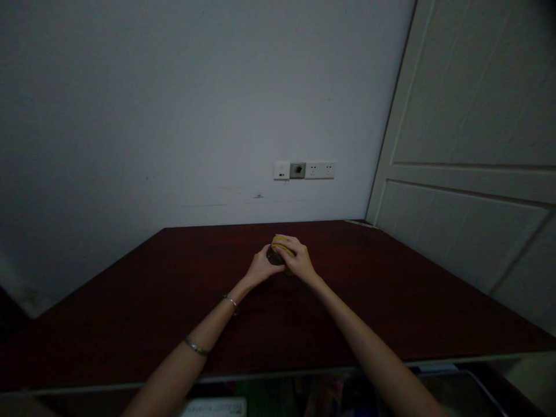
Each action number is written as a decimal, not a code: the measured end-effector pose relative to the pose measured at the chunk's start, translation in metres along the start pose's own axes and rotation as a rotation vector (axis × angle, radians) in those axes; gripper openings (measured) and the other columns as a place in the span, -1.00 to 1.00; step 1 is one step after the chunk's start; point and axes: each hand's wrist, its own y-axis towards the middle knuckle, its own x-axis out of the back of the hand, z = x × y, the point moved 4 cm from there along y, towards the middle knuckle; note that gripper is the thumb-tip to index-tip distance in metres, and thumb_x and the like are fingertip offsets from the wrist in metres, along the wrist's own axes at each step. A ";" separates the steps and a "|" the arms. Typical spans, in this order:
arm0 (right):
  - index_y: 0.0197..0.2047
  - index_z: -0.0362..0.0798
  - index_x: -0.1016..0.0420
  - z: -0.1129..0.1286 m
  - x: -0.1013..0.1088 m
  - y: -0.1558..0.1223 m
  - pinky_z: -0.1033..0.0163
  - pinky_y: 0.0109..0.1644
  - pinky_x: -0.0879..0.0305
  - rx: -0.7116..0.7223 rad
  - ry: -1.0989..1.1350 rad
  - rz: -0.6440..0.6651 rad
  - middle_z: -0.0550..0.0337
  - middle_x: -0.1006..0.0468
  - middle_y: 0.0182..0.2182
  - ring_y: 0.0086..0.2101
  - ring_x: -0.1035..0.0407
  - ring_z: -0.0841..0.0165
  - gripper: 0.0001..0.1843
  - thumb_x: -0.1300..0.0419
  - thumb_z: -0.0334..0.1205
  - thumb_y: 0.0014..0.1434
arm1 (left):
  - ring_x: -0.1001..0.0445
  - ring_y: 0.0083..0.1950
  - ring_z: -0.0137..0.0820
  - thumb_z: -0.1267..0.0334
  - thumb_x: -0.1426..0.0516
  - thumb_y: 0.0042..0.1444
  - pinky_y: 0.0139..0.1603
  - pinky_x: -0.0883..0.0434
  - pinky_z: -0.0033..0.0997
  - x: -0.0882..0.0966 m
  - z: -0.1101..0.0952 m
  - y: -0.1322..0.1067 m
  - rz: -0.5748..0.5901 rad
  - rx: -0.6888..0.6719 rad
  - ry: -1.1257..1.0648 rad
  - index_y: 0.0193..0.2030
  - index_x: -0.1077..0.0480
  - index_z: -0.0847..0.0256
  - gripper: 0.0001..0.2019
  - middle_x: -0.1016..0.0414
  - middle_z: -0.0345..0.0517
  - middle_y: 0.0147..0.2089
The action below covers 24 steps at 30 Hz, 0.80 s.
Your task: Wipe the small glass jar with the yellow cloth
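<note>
Over the middle of the dark red table (191, 272), both of my hands meet around a small dark jar (275, 257) with a yellow lid (283, 246). My left hand (260, 266), with two bracelets along the wrist and forearm, is wrapped round the jar's body from the left. From above and the right, my right hand (299, 259) has its fingers closed over the yellow lid. The lid sits at the top of the jar, slightly tilted. My fingers hide much of the jar, and its contents cannot be made out.
Behind the table stands a pale wall with a row of sockets (320, 170). A white panelled door (469, 191) borders the right side. Below the table's front edge, a white object (215, 407) and other dim items show in an open space.
</note>
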 end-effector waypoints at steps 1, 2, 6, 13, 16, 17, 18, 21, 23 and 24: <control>-0.19 0.06 -0.55 -0.004 0.001 0.001 0.09 0.07 -0.25 -0.042 0.039 -0.020 0.12 -0.52 -0.12 -0.07 -0.36 0.27 -0.79 -0.16 -0.24 0.09 | -0.46 -0.15 -0.27 0.15 -0.32 -0.30 -0.12 -0.38 -0.31 0.000 -0.002 -0.001 0.011 -0.007 0.008 0.00 -0.31 0.30 -0.35 -0.49 0.01 -0.15; -0.21 0.06 -0.55 -0.008 0.001 0.002 0.10 0.06 -0.27 -0.083 0.079 -0.033 0.12 -0.54 -0.15 -0.08 -0.38 0.27 -0.80 -0.16 -0.23 0.08 | -0.46 -0.14 -0.26 0.13 -0.32 -0.31 -0.10 -0.38 -0.30 0.000 -0.005 -0.001 0.021 -0.014 0.020 0.00 -0.31 0.29 -0.33 -0.49 0.01 -0.14; -0.22 0.01 -0.56 -0.016 0.001 0.004 0.11 0.05 -0.28 -0.192 0.168 -0.056 0.12 -0.55 -0.17 -0.12 -0.41 0.26 -0.79 -0.18 -0.20 0.06 | -0.45 -0.11 -0.23 0.10 -0.34 -0.35 -0.07 -0.37 -0.27 0.002 -0.009 -0.003 0.025 -0.019 0.054 0.02 -0.30 0.27 -0.28 -0.49 0.00 -0.13; -0.17 0.12 -0.54 0.005 0.000 -0.001 0.06 0.10 -0.20 0.025 0.003 0.025 0.15 -0.48 -0.05 -0.02 -0.31 0.25 -0.77 -0.18 -0.25 0.07 | -0.47 -0.14 -0.26 0.18 -0.32 -0.29 -0.09 -0.38 -0.30 0.003 -0.005 -0.002 -0.009 -0.019 0.009 0.04 -0.28 0.29 -0.33 -0.49 0.01 -0.14; -0.18 0.11 -0.55 0.004 0.002 0.000 0.06 0.11 -0.20 -0.005 0.054 -0.001 0.15 -0.49 -0.06 -0.02 -0.32 0.25 -0.77 -0.18 -0.25 0.06 | -0.46 -0.12 -0.25 0.18 -0.32 -0.28 -0.07 -0.37 -0.27 0.003 -0.007 -0.001 -0.001 -0.023 -0.026 0.03 -0.29 0.28 -0.34 -0.49 0.02 -0.13; -0.19 0.09 -0.55 0.001 0.003 0.001 0.07 0.10 -0.21 -0.050 0.098 -0.032 0.14 -0.50 -0.07 -0.03 -0.34 0.25 -0.78 -0.18 -0.24 0.07 | -0.45 -0.11 -0.24 0.17 -0.33 -0.30 -0.05 -0.37 -0.26 0.003 -0.009 -0.001 0.004 -0.025 -0.039 0.02 -0.30 0.28 -0.34 -0.49 0.02 -0.13; -0.19 0.06 -0.55 -0.003 0.004 0.002 0.07 0.09 -0.23 -0.109 0.150 -0.067 0.13 -0.51 -0.09 -0.05 -0.36 0.25 -0.78 -0.17 -0.22 0.07 | -0.45 -0.10 -0.23 0.17 -0.34 -0.32 -0.04 -0.37 -0.25 0.003 -0.011 -0.001 0.011 -0.026 -0.061 0.01 -0.30 0.29 -0.33 -0.48 0.03 -0.12; -0.20 -0.02 -0.55 -0.015 0.007 0.004 0.07 0.04 -0.29 -0.287 0.300 -0.137 0.09 -0.56 -0.16 -0.12 -0.42 0.22 -0.74 -0.19 -0.15 0.03 | -0.44 -0.08 -0.24 0.22 -0.36 -0.36 -0.03 -0.37 -0.24 0.001 -0.015 -0.001 0.048 -0.011 -0.187 -0.01 -0.29 0.32 -0.31 -0.46 0.06 -0.08; -0.20 -0.04 -0.55 -0.018 0.008 0.004 0.07 0.02 -0.30 -0.340 0.357 -0.137 0.09 -0.57 -0.17 -0.13 -0.43 0.21 -0.71 -0.21 -0.12 0.00 | -0.45 -0.09 -0.25 0.26 -0.36 -0.37 -0.03 -0.37 -0.25 -0.001 -0.017 -0.001 0.077 0.025 -0.304 -0.02 -0.28 0.34 -0.32 -0.45 0.07 -0.07; -0.20 -0.04 -0.55 -0.018 0.008 0.004 0.07 0.03 -0.30 -0.339 0.371 -0.130 0.09 -0.57 -0.16 -0.12 -0.43 0.20 -0.70 -0.22 -0.11 0.00 | -0.45 -0.09 -0.27 0.28 -0.36 -0.38 -0.04 -0.38 -0.26 -0.002 -0.017 -0.001 0.087 0.043 -0.360 -0.03 -0.28 0.34 -0.32 -0.44 0.07 -0.07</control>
